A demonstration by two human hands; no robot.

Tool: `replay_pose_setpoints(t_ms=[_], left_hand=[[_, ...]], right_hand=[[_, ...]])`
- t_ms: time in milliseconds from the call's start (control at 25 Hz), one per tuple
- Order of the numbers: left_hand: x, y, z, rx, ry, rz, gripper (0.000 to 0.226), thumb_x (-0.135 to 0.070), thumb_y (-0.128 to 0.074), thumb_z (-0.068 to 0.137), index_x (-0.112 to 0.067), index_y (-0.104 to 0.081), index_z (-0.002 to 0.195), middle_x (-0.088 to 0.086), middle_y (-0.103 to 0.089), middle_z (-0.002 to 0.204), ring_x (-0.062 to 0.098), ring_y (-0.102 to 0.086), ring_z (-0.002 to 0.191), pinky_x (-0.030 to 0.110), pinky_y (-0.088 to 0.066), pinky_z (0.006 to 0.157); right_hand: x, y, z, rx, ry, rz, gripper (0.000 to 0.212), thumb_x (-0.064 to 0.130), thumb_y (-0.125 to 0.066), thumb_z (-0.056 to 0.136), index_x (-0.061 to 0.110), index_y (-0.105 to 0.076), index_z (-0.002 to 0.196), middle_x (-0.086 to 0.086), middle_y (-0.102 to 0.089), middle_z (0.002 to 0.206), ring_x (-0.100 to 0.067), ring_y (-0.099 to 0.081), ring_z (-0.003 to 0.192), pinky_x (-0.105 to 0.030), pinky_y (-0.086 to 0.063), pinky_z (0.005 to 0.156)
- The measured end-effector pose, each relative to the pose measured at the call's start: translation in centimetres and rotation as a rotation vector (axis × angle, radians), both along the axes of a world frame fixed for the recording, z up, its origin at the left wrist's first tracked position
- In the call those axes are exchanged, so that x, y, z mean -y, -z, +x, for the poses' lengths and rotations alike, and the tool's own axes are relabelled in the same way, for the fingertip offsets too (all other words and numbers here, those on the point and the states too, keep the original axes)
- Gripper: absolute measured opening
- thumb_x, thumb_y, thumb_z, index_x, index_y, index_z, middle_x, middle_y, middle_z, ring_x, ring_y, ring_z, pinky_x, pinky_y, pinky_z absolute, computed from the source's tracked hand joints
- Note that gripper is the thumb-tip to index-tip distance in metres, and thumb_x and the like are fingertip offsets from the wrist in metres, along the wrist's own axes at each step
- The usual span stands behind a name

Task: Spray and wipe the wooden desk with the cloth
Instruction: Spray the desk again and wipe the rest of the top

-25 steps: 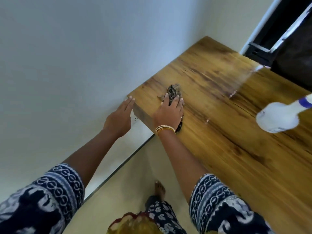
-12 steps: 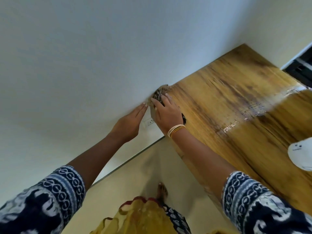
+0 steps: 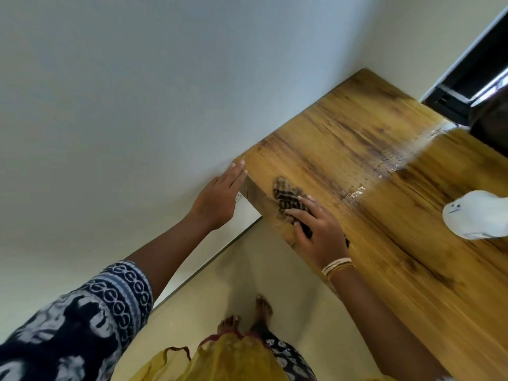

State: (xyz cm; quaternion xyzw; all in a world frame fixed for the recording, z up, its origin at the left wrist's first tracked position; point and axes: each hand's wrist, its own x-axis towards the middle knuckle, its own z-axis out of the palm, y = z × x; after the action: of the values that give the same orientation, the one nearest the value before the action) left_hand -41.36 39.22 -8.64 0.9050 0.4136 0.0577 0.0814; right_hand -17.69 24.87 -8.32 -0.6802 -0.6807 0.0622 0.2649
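Observation:
The wooden desk (image 3: pixel 384 149) fills the right half of the head view, with a wet streak across its middle. My right hand (image 3: pixel 319 229) presses a dark patterned cloth (image 3: pixel 288 200) flat on the desk top close to its left end edge. My left hand (image 3: pixel 220 199) is flat with its fingers straight, fingertips touching the desk's left corner by the wall. A white spray bottle (image 3: pixel 475 218) lies on the desk at the right edge of the view, partly cut off.
A pale wall (image 3: pixel 137 105) runs along the desk's far side and meets its left corner. A white socket (image 3: pixel 239 197) sits on the wall beside the desk end. A dark window frame (image 3: pixel 467 83) is at the upper right. Below are a beige floor and my feet (image 3: pixel 247 317).
My right hand has drawn the cloth back from the wall corner toward me along the desk's left edge. My left hand stays at the corner. The view has shifted.

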Motion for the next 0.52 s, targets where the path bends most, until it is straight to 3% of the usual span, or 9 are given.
replay_pose_setpoints(t_ms=[160,280,400,520], left_hand=[[-0.1,-0.8,0.6,-0.05,-0.022,-0.065,0.081,0.006,-0.043,0.084,-0.013,-0.01,0.156,0.001,-0.005,0.164,0.02,-0.012,0.151,0.037,-0.034,0.111],[0.4,-1.0,0.7,-0.088,-0.054,-0.056,0.083,0.005,-0.045,0.084,-0.012,-0.007,0.156,0.002,-0.001,0.165,0.02,-0.007,0.151,0.035,-0.038,0.107],[1.3,-1.0,1.4,-0.183,-0.092,-0.069,0.088,-0.002,-0.051,0.085,-0.007,0.003,0.155,0.007,0.009,0.164,0.023,-0.003,0.151,0.034,-0.04,0.104],[2.0,-1.7,3.2,-0.276,-0.155,-0.09,0.092,-0.008,-0.052,0.085,0.001,0.011,0.152,0.016,0.016,0.161,0.029,0.008,0.151,0.043,-0.032,0.113]], right_hand=[[-5.0,-0.3,-2.9,0.055,0.129,-0.044,0.035,0.027,-0.048,0.092,0.029,-0.067,0.122,-0.013,-0.058,0.137,-0.034,-0.048,0.133,-0.049,-0.045,0.104],[-8.4,-0.1,-5.7,0.095,0.206,-0.073,0.037,0.027,-0.046,0.094,0.029,-0.064,0.126,-0.016,-0.057,0.137,-0.036,-0.047,0.133,-0.051,-0.043,0.104],[-7.4,0.3,-5.7,0.151,0.234,-0.079,0.037,0.026,-0.046,0.096,0.028,-0.061,0.13,-0.016,-0.055,0.139,-0.037,-0.046,0.133,-0.05,-0.041,0.107],[-3.9,0.9,-4.1,0.169,0.357,-0.057,0.038,0.026,-0.044,0.096,0.028,-0.06,0.13,-0.017,-0.054,0.139,-0.037,-0.047,0.133,-0.05,-0.041,0.106]])
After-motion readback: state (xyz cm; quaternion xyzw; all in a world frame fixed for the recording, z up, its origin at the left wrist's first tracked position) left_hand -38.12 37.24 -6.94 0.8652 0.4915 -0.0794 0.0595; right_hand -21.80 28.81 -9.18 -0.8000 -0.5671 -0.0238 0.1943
